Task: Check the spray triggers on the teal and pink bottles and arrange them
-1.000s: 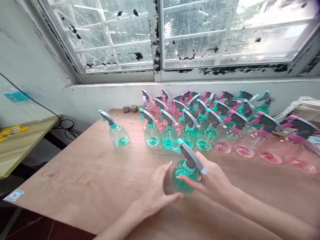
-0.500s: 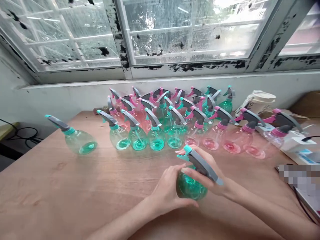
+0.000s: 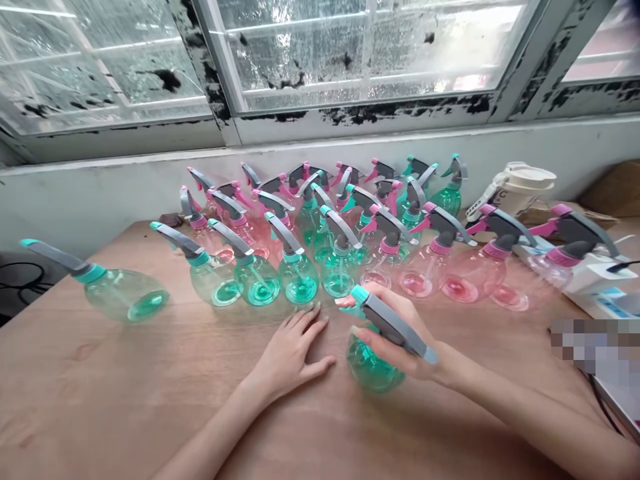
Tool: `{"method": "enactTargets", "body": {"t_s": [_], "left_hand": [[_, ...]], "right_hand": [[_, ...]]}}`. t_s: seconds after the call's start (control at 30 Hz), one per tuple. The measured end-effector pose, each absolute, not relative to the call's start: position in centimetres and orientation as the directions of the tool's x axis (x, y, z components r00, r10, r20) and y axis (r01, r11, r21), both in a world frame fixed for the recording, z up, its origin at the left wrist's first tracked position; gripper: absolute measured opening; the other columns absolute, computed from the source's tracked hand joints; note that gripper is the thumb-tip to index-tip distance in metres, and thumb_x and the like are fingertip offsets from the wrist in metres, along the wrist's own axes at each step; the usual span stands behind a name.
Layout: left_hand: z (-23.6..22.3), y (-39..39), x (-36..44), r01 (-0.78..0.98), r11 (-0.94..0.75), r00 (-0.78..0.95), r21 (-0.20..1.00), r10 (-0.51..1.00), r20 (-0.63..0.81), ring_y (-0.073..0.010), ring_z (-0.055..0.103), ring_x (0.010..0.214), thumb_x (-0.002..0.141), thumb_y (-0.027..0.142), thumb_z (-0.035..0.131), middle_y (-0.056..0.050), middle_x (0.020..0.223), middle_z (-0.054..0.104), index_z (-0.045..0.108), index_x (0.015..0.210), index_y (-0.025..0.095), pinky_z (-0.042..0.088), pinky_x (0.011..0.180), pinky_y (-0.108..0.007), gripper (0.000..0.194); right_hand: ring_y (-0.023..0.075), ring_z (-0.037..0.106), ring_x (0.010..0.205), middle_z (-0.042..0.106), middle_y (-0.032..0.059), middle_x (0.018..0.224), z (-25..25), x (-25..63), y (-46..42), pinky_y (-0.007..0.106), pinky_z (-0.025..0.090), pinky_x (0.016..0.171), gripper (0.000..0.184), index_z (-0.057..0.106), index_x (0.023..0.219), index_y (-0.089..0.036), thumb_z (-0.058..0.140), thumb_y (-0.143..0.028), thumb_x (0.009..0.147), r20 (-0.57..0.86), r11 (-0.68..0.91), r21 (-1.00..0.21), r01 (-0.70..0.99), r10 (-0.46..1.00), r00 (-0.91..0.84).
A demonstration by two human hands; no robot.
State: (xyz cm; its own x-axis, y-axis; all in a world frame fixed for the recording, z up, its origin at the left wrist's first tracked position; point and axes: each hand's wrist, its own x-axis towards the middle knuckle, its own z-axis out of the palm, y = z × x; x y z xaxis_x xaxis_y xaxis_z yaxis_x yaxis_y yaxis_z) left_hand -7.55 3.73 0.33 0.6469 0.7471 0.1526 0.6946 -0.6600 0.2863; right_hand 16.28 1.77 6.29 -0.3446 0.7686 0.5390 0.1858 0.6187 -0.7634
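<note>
My right hand (image 3: 400,337) grips a green spray bottle (image 3: 373,367) around its neck, under the grey trigger head (image 3: 393,323); the bottle stands on the wooden table (image 3: 150,387). My left hand (image 3: 290,347) lies flat on the table just left of that bottle, fingers spread, holding nothing. Right behind both hands stands a row of green spray bottles (image 3: 297,273). A single green bottle (image 3: 120,293) stands apart at the far left.
Several pink spray bottles (image 3: 450,273) fill the right side and the back rows up to the window wall (image 3: 100,193). A white lidded cup (image 3: 520,187) and a white box (image 3: 595,280) sit at the right. A blurred patch (image 3: 595,350) covers something at the right edge.
My left hand has let go of the green bottle and now lies flat on the table. The right hand keeps its grip. The camera has turned to the right.
</note>
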Motion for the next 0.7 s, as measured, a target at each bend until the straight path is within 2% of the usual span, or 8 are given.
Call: {"method": "enactTargets", "body": {"t_s": [0.13,0.27,0.5,0.6,0.7], "left_hand": [[0.0,3.3,-7.1,0.716,-0.647,0.633,0.262,0.76,0.147,-0.0326,0.041,0.137,0.088,0.046,0.061,-0.015,0.15,0.042,0.049,0.139,0.018,0.034,0.112,-0.051,0.059],[0.0,3.3,-7.1,0.722,-0.643,0.641,0.256,0.761,0.102,-0.0323,0.037,0.139,0.09,0.047,0.059,-0.016,0.152,0.039,0.047,0.14,0.015,0.033,0.114,-0.051,0.06],[-0.2,3.5,-7.2,0.712,-0.638,0.63,0.295,0.765,0.133,-0.0323,0.039,0.138,0.089,0.045,0.06,-0.015,0.151,0.041,0.05,0.139,0.018,0.033,0.114,-0.052,0.057],[-0.3,3.5,-7.2,0.706,-0.641,0.628,0.301,0.763,0.152,-0.0321,0.04,0.138,0.089,0.044,0.06,-0.014,0.15,0.042,0.05,0.139,0.019,0.033,0.114,-0.051,0.056],[-0.3,3.5,-7.2,0.707,-0.641,0.629,0.298,0.763,0.15,-0.0323,0.04,0.138,0.09,0.044,0.06,-0.014,0.151,0.041,0.049,0.14,0.019,0.033,0.113,-0.051,0.057]], "right_hand": [[0.0176,0.062,0.08,0.064,0.0066,0.097,6.8,16.3,1.9,0.031,0.052,0.07,0.027,0.054,0.111,-0.021,0.055,-0.017,0.084,0.61,0.709,-0.668,0.225,0.695,-0.381],[0.0144,0.059,0.067,0.064,0.005,0.09,7.4,16.3,2.1,0.027,0.05,0.06,0.023,0.056,0.107,-0.019,0.057,-0.021,0.084,0.604,0.711,-0.65,0.27,0.698,-0.385],[0.0144,0.056,0.058,0.056,0.0002,0.07,7.4,16.5,1.9,0.026,0.046,0.052,0.002,0.054,0.083,-0.02,0.055,-0.021,0.084,0.588,0.696,-0.637,0.331,0.717,-0.375],[0.0154,0.058,0.061,0.057,0.001,0.073,7.2,16.4,1.9,0.028,0.047,0.055,0.004,0.055,0.088,-0.021,0.056,-0.021,0.084,0.599,0.691,-0.646,0.326,0.723,-0.345],[0.0191,0.062,0.075,0.061,0.0044,0.083,6.9,16.4,1.9,0.032,0.051,0.065,0.014,0.056,0.099,-0.021,0.055,-0.023,0.085,0.623,0.705,-0.638,0.309,0.709,-0.33]]}}
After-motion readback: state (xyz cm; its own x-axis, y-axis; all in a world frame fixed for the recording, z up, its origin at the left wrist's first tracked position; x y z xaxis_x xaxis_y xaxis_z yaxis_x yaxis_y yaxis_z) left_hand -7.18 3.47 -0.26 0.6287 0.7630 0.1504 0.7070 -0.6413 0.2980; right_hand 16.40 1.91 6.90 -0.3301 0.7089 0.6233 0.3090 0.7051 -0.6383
